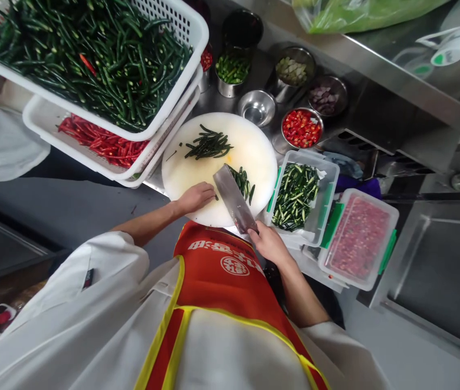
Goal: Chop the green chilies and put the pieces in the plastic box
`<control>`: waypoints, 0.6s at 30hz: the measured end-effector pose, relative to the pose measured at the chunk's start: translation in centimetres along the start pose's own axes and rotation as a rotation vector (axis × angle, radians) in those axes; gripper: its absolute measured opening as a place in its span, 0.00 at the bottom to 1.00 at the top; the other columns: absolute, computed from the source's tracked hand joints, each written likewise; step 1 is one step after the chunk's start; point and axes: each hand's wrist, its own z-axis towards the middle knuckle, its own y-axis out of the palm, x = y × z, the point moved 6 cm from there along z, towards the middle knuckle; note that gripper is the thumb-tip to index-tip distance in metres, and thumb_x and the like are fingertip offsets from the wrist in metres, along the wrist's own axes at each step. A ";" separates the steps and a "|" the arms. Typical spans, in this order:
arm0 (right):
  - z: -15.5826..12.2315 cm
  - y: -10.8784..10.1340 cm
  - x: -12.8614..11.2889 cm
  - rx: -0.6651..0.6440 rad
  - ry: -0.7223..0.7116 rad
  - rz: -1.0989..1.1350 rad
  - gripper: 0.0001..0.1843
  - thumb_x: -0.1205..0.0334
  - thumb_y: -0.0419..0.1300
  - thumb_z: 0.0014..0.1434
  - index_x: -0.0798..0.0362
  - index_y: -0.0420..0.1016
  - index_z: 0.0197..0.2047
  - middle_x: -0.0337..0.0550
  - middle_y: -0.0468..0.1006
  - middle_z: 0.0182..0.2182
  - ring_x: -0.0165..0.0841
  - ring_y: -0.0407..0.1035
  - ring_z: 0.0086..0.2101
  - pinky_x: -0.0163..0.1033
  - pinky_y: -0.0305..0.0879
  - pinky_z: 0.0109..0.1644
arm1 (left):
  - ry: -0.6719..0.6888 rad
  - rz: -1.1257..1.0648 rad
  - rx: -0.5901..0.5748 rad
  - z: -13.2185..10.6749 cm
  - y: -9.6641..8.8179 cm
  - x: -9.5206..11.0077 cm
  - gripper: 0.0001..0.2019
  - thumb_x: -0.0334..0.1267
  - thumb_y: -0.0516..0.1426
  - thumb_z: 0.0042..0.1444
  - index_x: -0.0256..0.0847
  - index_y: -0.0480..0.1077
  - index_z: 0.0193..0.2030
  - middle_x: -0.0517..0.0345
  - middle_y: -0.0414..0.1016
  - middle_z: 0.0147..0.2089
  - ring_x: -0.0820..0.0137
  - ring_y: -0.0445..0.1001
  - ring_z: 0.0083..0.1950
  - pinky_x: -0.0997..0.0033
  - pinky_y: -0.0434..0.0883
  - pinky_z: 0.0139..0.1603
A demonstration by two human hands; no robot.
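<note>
A round white cutting board (pixel 250 146) holds a bunch of whole green chilies (pixel 209 145) at its far side and a small pile of cut green chilies (pixel 243 181) near the middle. My right hand (pixel 269 244) is closed on the handle of a cleaver (pixel 235 198), whose blade rests on the board beside the cut pile. My left hand (pixel 196 197) sits at the board's near edge, fingers curled down just left of the blade; what it holds, if anything, is hidden.
Stacked white baskets hold green chilies (pixel 92 54) and red chilies (pixel 104 143) at left. A clear tub of sliced green chilies (pixel 297 195) and a tub of minced red (pixel 357 235) stand at right. Several steel bowls (pixel 257 106) of chopped ingredients line the back.
</note>
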 end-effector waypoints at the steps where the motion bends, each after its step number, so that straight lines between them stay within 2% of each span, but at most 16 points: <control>1: -0.1 -0.3 -0.2 -0.012 -0.011 -0.011 0.11 0.58 0.50 0.69 0.53 0.69 0.47 0.50 0.82 0.40 0.39 0.75 0.41 0.37 0.59 0.41 | 0.001 -0.002 0.012 0.0 0.0 -0.1 0.14 0.39 0.49 0.70 0.39 0.75 0.46 0.48 0.76 0.48 0.65 0.73 0.48 0.63 0.73 0.51; 7: -1.3 -2.1 -1.0 -0.096 -0.083 -0.092 0.11 0.59 0.49 0.70 0.53 0.69 0.45 0.50 0.81 0.39 0.39 0.75 0.40 0.37 0.57 0.40 | 0.031 -0.019 0.049 0.2 0.0 -0.4 0.14 0.39 0.49 0.70 0.39 0.75 0.45 0.48 0.77 0.47 0.66 0.75 0.48 0.64 0.74 0.52; 10: -0.4 -1.5 -1.9 -0.105 -0.069 -0.165 0.10 0.60 0.49 0.70 0.54 0.69 0.45 0.52 0.81 0.37 0.40 0.75 0.39 0.38 0.56 0.38 | 0.050 -0.026 0.062 0.0 0.1 -0.5 0.13 0.38 0.49 0.69 0.39 0.75 0.45 0.47 0.78 0.47 0.65 0.75 0.48 0.64 0.74 0.51; 14: 2.3 0.2 -3.4 -0.031 -0.041 -0.165 0.12 0.60 0.47 0.71 0.55 0.68 0.48 0.54 0.81 0.39 0.41 0.76 0.40 0.38 0.58 0.40 | 0.083 0.004 0.043 -0.1 0.0 -0.2 0.14 0.38 0.48 0.70 0.38 0.75 0.43 0.48 0.78 0.47 0.66 0.75 0.47 0.65 0.74 0.51; 18: 2.7 0.6 -2.3 0.041 -0.010 -0.046 0.11 0.58 0.48 0.70 0.54 0.69 0.46 0.52 0.82 0.41 0.41 0.75 0.42 0.38 0.60 0.43 | 0.084 -0.001 0.020 1.2 -1.2 -0.5 0.15 0.39 0.48 0.70 0.39 0.75 0.42 0.48 0.77 0.46 0.66 0.74 0.46 0.66 0.74 0.48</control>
